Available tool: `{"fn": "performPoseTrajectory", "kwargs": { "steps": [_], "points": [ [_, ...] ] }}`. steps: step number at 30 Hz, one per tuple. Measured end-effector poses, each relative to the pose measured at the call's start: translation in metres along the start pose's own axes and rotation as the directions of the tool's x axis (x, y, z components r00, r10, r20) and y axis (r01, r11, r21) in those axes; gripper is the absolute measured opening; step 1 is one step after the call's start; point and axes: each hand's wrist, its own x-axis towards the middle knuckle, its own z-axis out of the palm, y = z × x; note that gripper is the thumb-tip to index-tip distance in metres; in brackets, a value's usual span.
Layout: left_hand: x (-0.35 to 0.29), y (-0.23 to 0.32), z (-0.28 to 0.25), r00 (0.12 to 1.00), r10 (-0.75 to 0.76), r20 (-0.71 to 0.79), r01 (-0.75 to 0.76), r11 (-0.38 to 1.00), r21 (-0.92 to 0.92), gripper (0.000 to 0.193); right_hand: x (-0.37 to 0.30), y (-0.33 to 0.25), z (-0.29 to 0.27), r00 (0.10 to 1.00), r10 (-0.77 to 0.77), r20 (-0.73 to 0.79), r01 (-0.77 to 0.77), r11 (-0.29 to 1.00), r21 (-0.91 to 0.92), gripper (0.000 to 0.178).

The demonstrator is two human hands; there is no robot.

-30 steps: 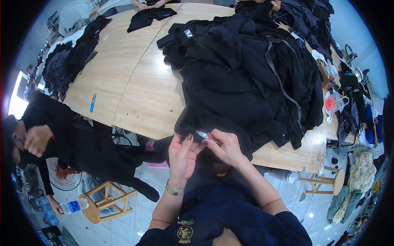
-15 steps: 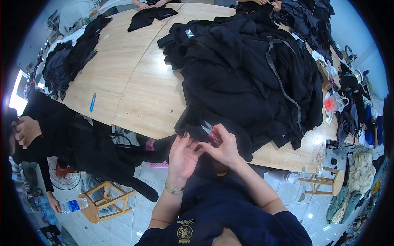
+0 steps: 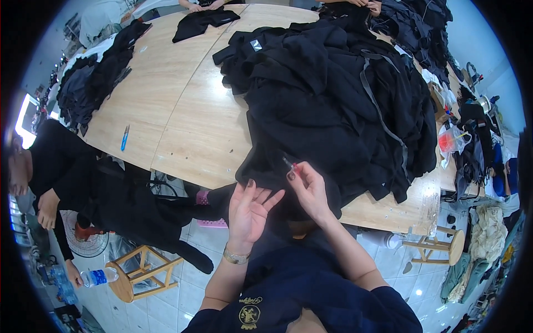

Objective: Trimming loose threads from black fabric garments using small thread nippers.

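Note:
A pair of small thread snips (image 3: 289,164) with red handles is held in my right hand (image 3: 312,191), fingers wrapped round the handles and the metal tip pointing up and left. My left hand (image 3: 249,215) is turned palm up with its fingers apart, beside the lower edge of a black garment (image 3: 266,161). Whether any fabric touches the backs of its fingers cannot be seen. The garment lies at the near side of a large heap of black clothes (image 3: 333,94) on the wooden table (image 3: 205,133).
Blue-handled snips (image 3: 125,137) lie on the table to the left. More dark clothes (image 3: 94,80) are piled at its left edge. A seated person in black (image 3: 111,188) is close on my left, near a wooden stool (image 3: 139,275). Other hands (image 3: 202,5) work at the far edge.
My hands have moved apart. The snips have tilted and look closed now, where their blades were spread. My left fingers have opened out. The person on my left has lowered a hand.

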Motion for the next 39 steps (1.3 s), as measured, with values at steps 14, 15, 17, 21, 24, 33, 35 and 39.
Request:
{"fn": "performPoseTrajectory", "kwargs": {
  "steps": [14, 15, 17, 21, 24, 33, 35, 39],
  "points": [
    [0.000, -0.006, 0.005, 0.991, 0.131, 0.016, -0.131, 0.963, 0.234, 0.024, -0.001, -0.018, -0.012, 0.947, -0.173, 0.269, 0.273, 0.875, -0.400, 0.032],
    [0.001, -0.006, 0.006, 0.988, 0.152, 0.029, -0.154, 0.953, 0.262, 0.024, -0.001, -0.019, -0.012, 0.952, -0.180, 0.247, 0.273, 0.865, -0.422, 0.032],
    [0.001, -0.007, 0.006, 0.986, 0.168, 0.020, -0.167, 0.948, 0.272, 0.025, -0.001, -0.019, -0.013, 0.956, -0.187, 0.224, 0.271, 0.855, -0.443, 0.032],
    [0.001, -0.007, 0.004, 0.980, 0.201, 0.012, -0.195, 0.934, 0.299, 0.027, -0.004, -0.015, -0.015, 0.967, -0.179, 0.181, 0.239, 0.883, -0.404, 0.032],
    [0.001, -0.007, 0.002, 0.974, 0.222, 0.050, -0.226, 0.917, 0.329, 0.028, -0.006, -0.018, -0.013, 0.954, -0.189, 0.233, 0.275, 0.860, -0.430, 0.032],
    [-0.001, -0.001, 0.013, 0.997, 0.059, -0.048, -0.048, 0.980, 0.192, 0.027, -0.006, -0.008, -0.006, 0.996, -0.080, 0.033, 0.084, 0.983, -0.164, 0.023],
    [-0.001, -0.001, -0.002, 1.000, 0.029, 0.001, -0.029, 0.991, 0.132, 0.025, -0.007, -0.006, -0.003, 0.995, -0.089, 0.035, 0.092, 0.991, -0.095, 0.023],
    [0.001, -0.004, -0.009, 1.000, 0.018, 0.012, -0.019, 0.998, 0.058, 0.023, -0.007, -0.014, 0.010, 0.942, -0.319, 0.107, 0.335, 0.918, -0.212, 0.043]
  ]
}}
